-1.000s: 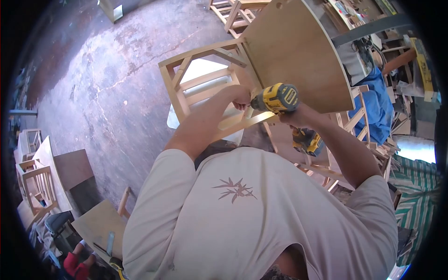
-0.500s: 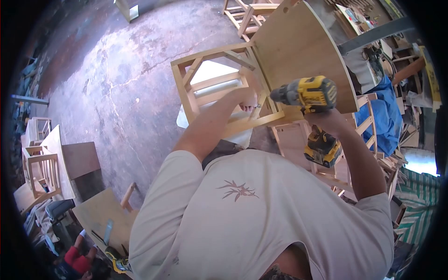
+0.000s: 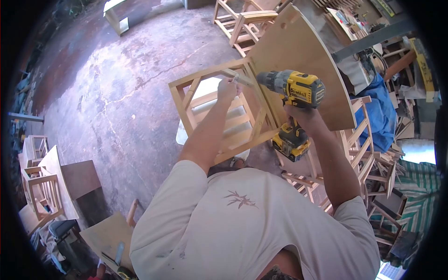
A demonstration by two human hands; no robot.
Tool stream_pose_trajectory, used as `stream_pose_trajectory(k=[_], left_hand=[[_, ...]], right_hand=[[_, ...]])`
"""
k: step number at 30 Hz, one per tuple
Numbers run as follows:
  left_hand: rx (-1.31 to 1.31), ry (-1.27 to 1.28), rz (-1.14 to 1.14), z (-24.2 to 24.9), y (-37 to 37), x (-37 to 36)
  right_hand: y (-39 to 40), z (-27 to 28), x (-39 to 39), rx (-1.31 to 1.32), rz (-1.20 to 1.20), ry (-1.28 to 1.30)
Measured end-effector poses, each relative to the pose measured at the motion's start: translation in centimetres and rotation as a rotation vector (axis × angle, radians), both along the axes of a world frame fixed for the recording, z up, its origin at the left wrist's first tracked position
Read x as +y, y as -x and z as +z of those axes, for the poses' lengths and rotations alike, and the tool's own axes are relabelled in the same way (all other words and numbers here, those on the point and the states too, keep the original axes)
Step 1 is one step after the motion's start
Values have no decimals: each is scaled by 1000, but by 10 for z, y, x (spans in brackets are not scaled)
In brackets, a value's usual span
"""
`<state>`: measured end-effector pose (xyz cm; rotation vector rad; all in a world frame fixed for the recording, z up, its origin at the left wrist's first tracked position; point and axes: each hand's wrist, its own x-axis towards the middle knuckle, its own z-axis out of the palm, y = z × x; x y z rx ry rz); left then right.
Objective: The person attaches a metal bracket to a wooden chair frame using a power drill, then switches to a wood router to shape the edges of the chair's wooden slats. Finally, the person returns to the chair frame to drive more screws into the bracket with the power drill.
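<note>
My right hand (image 3: 302, 117) is wrapped round the grip of a yellow and black cordless drill (image 3: 299, 88). The drill points left, its chuck close to the upper corner of a wooden chair frame (image 3: 184, 120). At that corner my left hand (image 3: 227, 89) has its fingers pinched together against a diagonal corner brace (image 3: 242, 80); whatever is between the fingertips is too small to make out. Slats (image 3: 228, 122) show within the frame. A broad plywood panel (image 3: 298, 51) stands along the frame's right side, behind the drill.
Another slatted wooden frame (image 3: 245, 23) stands beyond the panel. Wooden chair frames (image 3: 366, 135) and a blue tarp (image 3: 378, 109) are on the right. At left are a plywood board (image 3: 58, 182) and a small chair (image 3: 44, 191). Concrete floor (image 3: 126, 93) stretches ahead.
My left hand has moved from the lower brace up to the upper corner brace. The drill has shifted slightly left and up, still in my right hand. The view has shifted a little.
</note>
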<state>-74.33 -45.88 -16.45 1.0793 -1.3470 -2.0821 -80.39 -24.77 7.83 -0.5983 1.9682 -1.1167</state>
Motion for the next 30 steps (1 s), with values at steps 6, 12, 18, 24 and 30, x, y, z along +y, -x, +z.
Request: stream_pose_trajectory(k=[6, 12, 18, 24, 30], left_hand=[[-7, -15, -15, -6, 3, -3], [-54, -12, 57, 9, 12, -2], [-129, 26, 43, 10, 16, -2], [-139, 54, -5, 0, 15, -7], [-167, 106, -2, 2, 16, -4]], right_hand=[[6, -17, -19, -23, 3, -33], [14, -29, -48, 42, 37, -109], [25, -35, -75, 30, 77, -205], [39, -49, -87, -8, 72, -214], [42, -48, -91, -80, 75, -200]])
